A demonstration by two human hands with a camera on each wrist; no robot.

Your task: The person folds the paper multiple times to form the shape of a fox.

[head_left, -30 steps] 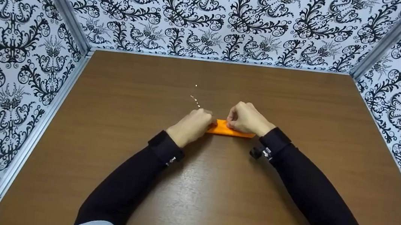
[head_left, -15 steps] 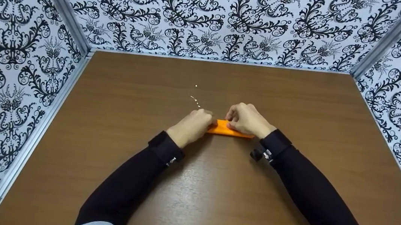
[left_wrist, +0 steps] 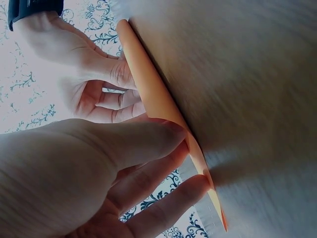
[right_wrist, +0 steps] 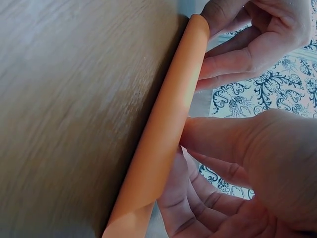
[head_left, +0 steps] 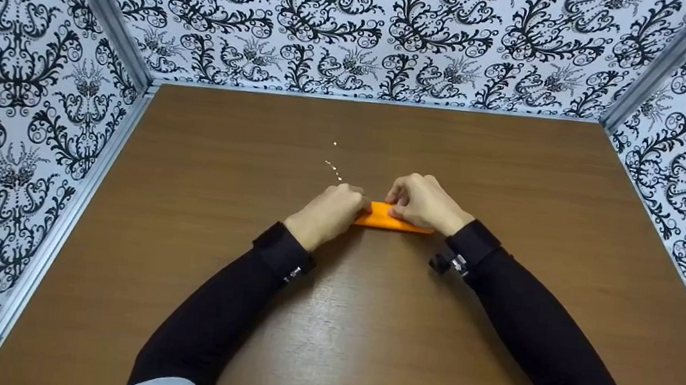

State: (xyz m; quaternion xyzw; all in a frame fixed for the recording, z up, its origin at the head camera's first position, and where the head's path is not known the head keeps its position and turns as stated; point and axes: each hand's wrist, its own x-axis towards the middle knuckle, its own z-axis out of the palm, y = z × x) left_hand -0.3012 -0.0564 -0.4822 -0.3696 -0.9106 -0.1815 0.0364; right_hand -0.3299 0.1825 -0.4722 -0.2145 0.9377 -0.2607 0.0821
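A piece of orange paper (head_left: pixel 401 223), folded over into a narrow curved strip, lies low on the wooden table. My left hand (head_left: pixel 329 213) pinches its left end; in the left wrist view the thumb presses the paper (left_wrist: pixel 153 94) from above while fingers sit along its far edge. Toward the right part, my right hand (head_left: pixel 429 203) holds the strip between thumb and fingers. The right wrist view shows the right thumb against the rounded orange surface (right_wrist: pixel 161 124), with the fingers behind it. Part of the far edge is hidden by both hands.
Beyond the left hand, several tiny white bits (head_left: pixel 334 169) lie in a short line on the brown table (head_left: pixel 328 320). Patterned black-and-white panels (head_left: pixel 361 33) enclose the table at the back and both sides, joined by grey metal posts (head_left: pixel 102 7).
The hands and the orange paper stay nearly in place. The right-hand fingers lift and part slightly from the earliest frame, and the head view tilts a little.
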